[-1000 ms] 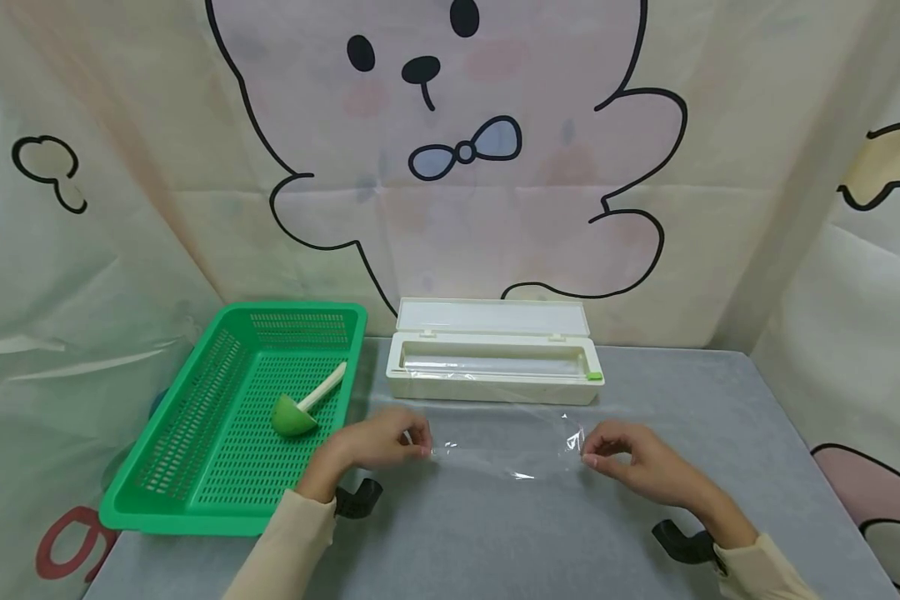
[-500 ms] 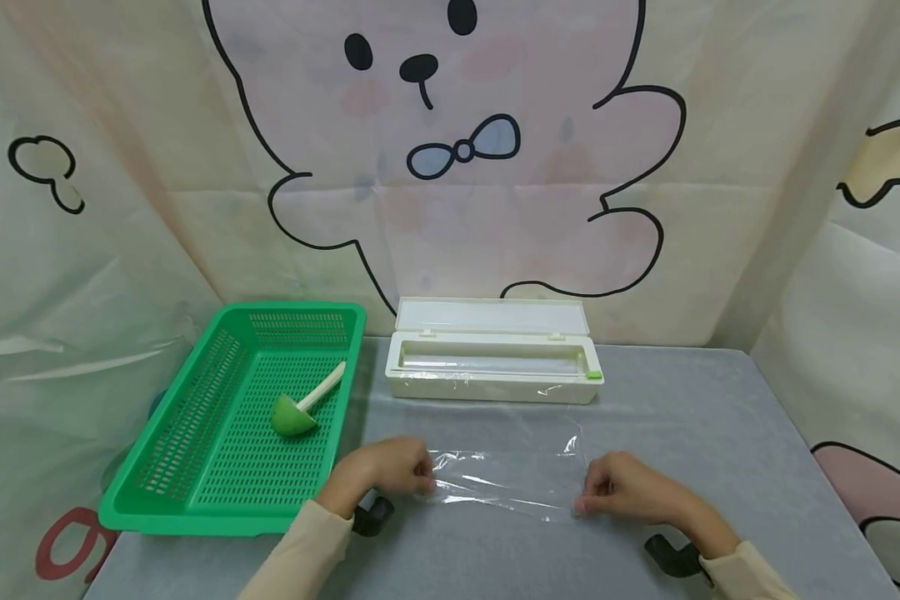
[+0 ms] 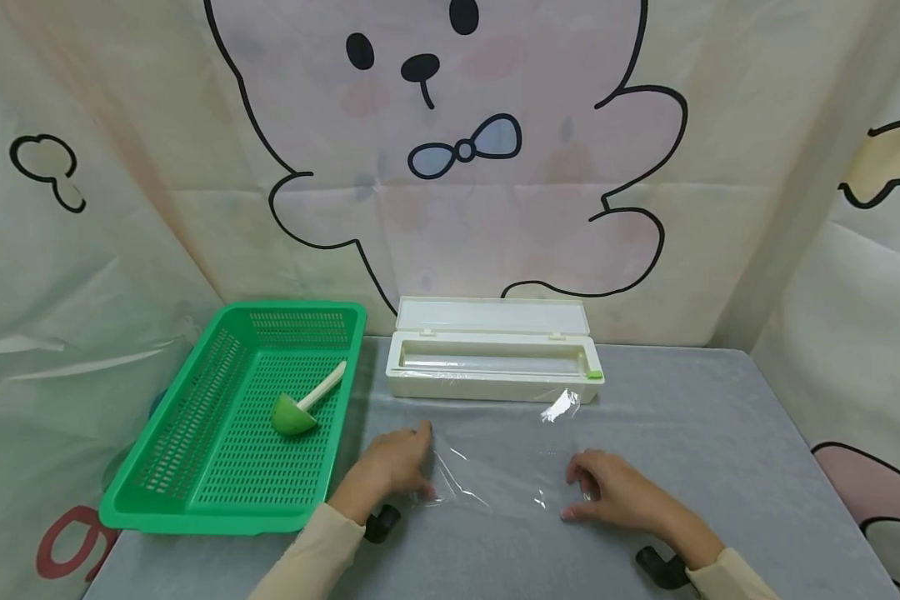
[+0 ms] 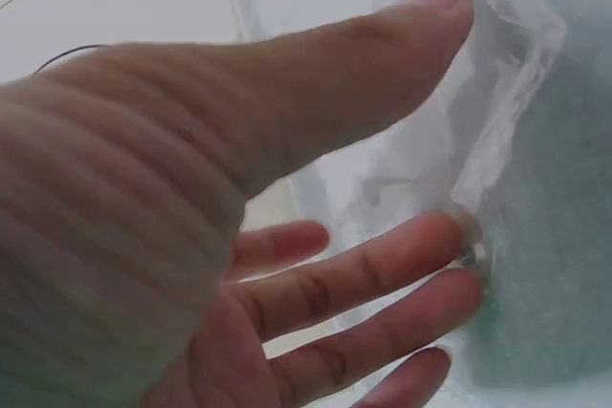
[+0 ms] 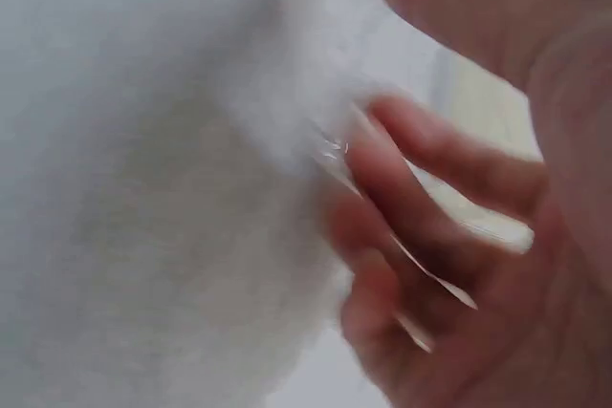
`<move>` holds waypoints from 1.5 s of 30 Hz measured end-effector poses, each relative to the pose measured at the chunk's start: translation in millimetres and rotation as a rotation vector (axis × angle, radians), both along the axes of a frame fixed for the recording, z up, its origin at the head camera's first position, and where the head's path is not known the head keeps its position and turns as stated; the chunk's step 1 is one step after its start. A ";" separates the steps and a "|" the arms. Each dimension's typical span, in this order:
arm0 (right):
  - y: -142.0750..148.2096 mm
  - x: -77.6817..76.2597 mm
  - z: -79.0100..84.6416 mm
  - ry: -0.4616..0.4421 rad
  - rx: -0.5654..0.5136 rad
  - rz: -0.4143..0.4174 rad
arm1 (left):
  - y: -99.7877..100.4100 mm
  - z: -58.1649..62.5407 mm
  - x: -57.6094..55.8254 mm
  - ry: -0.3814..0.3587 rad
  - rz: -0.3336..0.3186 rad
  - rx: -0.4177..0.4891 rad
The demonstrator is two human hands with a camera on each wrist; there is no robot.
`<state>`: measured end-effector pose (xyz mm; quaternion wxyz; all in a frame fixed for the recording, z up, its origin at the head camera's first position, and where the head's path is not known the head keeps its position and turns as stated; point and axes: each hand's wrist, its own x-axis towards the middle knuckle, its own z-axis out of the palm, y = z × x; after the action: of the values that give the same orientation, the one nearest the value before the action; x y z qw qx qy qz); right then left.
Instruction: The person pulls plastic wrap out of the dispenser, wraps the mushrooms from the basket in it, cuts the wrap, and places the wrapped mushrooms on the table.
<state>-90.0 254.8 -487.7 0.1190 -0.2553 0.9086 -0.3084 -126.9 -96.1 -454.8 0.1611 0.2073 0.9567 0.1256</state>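
Note:
A sheet of clear cling film (image 3: pixel 461 479) stretches from a white cling film box (image 3: pixel 495 387) towards the front of the grey table. At its left edge my left hand (image 3: pixel 396 462) has thumb and fingers spread apart. Creased film (image 4: pixel 502 131) clings by these fingertips in the left wrist view. My right hand (image 3: pixel 618 492) is beside the film's right side, with a gap between thumb and loosely bent fingers. The right wrist view is blurred, with a shiny bit of film (image 5: pixel 332 148) at the fingers. The box lid (image 3: pixel 491 316) stands raised, showing the roll (image 3: pixel 491 365) inside.
A green plastic basket (image 3: pixel 161 521) is on the table's left side, holding a ladle (image 3: pixel 296 414) with a green bowl and pale handle. A green slider (image 3: pixel 594 376) sits at the box's right end. Printed cloth (image 3: pixel 495 225) hangs behind the table.
Both hands have come nearer the front edge, drawing the film out from the box. Their pinching fingers have since spread, and the film now lies looser and wrinkled between them.

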 end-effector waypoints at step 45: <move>-6.8 9.1 -22.6 0.144 0.252 -0.204 | -19.5 29.8 -5.4 0.012 0.065 0.392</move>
<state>-80.9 248.0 -510.3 0.0527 -0.1661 0.9674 -0.1836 -132.3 -115.7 -425.0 0.1076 0.2043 0.9212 0.3132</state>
